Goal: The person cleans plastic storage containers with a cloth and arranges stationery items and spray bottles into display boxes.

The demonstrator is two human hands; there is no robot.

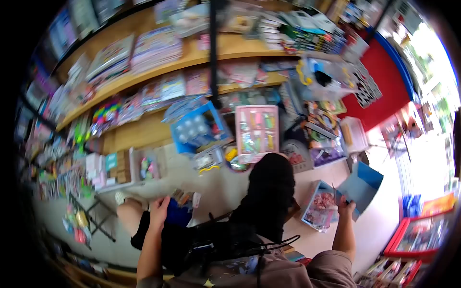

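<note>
- Right hand (346,206): positioned at the lower left edge of the blue lid (365,186); the fingers overlap that edge in view, and whether they pinch it cannot be determined.
- Blue lid: tilted, interior visible, to the right of the blue box (309,188); any joint between the two cannot be determined.
- Blue box: on the floor (225,189), to the right of the person's dark-clothed knee (271,177), open side up, containing pink items (324,201).
- Left hand (158,210): above the person's other leg, just beside a blue object (178,216) and small packets (186,198); fingers appear curled, grip contents cannot be determined.
- Pink-framed tray (257,107): beyond the knee, beside a blue bin (185,146).
</note>
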